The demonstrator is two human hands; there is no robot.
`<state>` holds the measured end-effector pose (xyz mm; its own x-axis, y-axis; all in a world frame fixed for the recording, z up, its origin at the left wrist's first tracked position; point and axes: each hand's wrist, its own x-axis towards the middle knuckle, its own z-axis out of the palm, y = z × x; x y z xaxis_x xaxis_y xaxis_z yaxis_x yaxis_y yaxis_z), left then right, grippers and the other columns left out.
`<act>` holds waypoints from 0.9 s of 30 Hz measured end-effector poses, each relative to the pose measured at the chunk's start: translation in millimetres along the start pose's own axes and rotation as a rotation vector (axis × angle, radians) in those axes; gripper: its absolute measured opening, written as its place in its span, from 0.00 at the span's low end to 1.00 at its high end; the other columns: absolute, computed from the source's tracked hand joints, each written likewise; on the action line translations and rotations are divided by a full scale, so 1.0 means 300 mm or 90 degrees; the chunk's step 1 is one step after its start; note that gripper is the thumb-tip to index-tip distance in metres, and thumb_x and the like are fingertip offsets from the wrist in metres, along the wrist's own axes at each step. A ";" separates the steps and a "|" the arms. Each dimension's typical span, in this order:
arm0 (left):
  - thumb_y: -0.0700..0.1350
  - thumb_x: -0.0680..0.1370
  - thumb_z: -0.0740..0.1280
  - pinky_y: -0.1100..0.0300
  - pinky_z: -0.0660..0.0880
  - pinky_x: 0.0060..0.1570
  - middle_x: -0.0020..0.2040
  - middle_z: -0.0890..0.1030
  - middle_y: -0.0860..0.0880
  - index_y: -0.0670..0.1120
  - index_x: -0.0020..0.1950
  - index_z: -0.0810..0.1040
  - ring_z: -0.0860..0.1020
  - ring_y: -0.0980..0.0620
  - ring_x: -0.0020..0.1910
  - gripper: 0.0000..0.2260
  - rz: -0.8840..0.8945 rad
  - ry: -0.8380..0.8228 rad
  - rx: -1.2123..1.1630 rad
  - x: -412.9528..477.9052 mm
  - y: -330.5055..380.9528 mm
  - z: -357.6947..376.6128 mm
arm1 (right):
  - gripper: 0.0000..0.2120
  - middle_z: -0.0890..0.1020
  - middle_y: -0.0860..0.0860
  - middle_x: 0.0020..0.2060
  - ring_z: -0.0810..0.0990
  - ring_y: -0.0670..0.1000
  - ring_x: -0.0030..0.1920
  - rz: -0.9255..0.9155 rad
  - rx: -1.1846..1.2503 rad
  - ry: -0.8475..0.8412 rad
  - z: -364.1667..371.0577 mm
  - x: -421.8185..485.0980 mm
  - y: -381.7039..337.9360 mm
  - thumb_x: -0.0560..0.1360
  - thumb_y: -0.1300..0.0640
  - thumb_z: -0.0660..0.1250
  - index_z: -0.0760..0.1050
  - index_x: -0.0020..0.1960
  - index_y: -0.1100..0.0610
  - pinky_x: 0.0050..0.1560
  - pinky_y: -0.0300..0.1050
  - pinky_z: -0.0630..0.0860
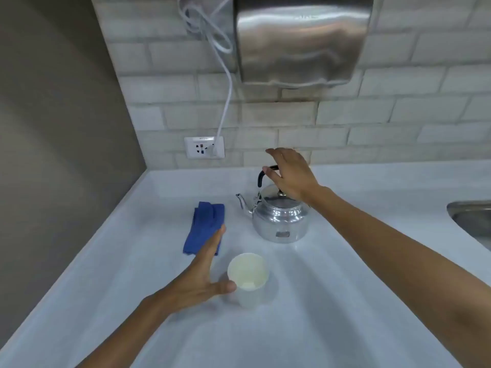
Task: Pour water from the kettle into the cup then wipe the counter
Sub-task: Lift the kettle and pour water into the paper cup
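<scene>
A shiny metal kettle (279,219) with a black handle stands on the white counter (332,301), spout pointing left. My right hand (291,173) hovers over the handle with fingers spread, thumb touching the handle's top, not closed around it. A white paper cup (248,277) stands upright nearer to me. My left hand (204,272) is open beside the cup's left side, thumb touching or almost touching its wall. A folded blue cloth (203,224) lies left of the kettle, partly under my left fingertips.
A steel hand dryer (300,35) hangs on the brick wall above the kettle. Its white cord (225,102) runs down to a wall socket (204,147). A sink rim (470,216) shows at the right edge. A grey wall closes the left side.
</scene>
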<state>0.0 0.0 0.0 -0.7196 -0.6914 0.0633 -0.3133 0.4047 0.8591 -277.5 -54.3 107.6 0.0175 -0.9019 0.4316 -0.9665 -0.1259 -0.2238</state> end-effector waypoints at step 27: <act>0.47 0.62 0.78 0.79 0.70 0.47 0.58 0.71 0.60 0.61 0.60 0.60 0.71 0.61 0.58 0.35 -0.120 0.196 -0.108 0.126 -0.078 0.167 | 0.22 0.61 0.49 0.19 0.60 0.51 0.22 0.269 0.041 0.000 0.077 0.142 0.040 0.70 0.52 0.61 0.57 0.21 0.55 0.26 0.40 0.57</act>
<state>-50.8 -5.6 -43.1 -0.4319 -0.9016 0.0242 -0.2961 0.1670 0.9404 -282.3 -103.7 103.0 -0.3767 -0.8796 0.2905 -0.8706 0.2290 -0.4355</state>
